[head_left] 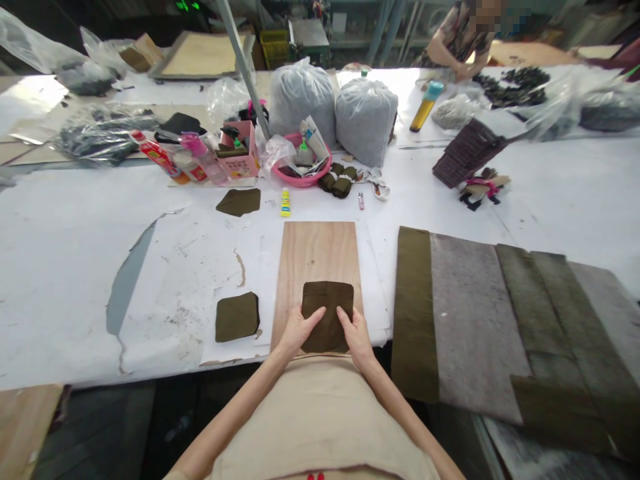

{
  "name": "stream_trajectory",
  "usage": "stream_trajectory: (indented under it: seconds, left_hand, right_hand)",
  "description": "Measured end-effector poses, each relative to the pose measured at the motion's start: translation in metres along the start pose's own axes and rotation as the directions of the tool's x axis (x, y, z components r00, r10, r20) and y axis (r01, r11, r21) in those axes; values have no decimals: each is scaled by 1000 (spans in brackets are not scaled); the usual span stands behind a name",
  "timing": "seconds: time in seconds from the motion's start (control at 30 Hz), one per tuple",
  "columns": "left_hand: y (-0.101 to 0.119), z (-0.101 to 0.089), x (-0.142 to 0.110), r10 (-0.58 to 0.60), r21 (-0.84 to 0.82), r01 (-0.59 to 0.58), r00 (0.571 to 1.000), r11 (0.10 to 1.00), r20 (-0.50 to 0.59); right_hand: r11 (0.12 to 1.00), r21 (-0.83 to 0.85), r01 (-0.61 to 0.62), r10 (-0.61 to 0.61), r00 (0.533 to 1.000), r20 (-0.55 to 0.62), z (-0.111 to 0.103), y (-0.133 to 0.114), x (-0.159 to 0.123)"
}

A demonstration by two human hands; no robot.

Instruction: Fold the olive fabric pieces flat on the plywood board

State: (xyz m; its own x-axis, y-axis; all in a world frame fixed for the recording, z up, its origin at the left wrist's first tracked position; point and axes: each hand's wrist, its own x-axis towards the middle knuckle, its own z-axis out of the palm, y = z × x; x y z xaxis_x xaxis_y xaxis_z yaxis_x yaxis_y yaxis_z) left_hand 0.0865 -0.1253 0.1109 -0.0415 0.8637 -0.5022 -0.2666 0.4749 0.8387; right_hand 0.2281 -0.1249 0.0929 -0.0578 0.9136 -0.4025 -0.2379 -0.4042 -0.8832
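An olive-brown fabric piece, squarish with rounded upper corners, is held over the near end of a wooden board. My left hand grips its left edge, thumb lying on top and fingers hidden beneath. On the opposite edge, my right hand holds it the same way. Left of the board lies a small stack of similar fabric pieces. Farther back is another olive piece with an angled outline.
Long olive and grey fabric strips cover the right side. A yellow tube, a small pink-handled tool, a pink basket and a pink box stand beyond the board. A co-worker is at the far table.
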Motion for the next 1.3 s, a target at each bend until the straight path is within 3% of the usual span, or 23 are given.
stream_trajectory:
  seconds: [0.2, 0.67, 0.8, 0.93, 1.1, 1.2, 1.3]
  left_hand:
    - [-1, -6, -4, -97, -148, 106, 993, 983, 67]
    - [14, -17, -16, -121, -229, 154, 981, 961, 154]
    - [16, -19, -19, -114, -257, 154, 980, 954, 166]
    - [18, -22, -21, -98, -268, 132, 986, 954, 137]
    - [18, -24, -20, -105, -263, 136, 986, 955, 126]
    - [18, -25, -20, -101, -268, 134, 986, 954, 135]
    - [20, -26, -20, -86, -262, 123, 985, 957, 147]
  right_hand:
    - [999, -22, 27, -27, 1000, -5, 5, -4, -5]
    - [999, -32, 25, -25, 1000, 9, 17, -18, -22]
    - [985, -114, 129, -134, 990, -34, 17, -26, -23]
    - [937, -237, 256, -294, 945, -142, 16, -38, -26]
    - [789, -493, 366, -457, 886, -74, 15, -52, -28]
    - [756, -536, 376, -454, 891, -14, 16, -56, -27]
    - [815, -491, 308, -364, 931, -19, 18, -55, -25]
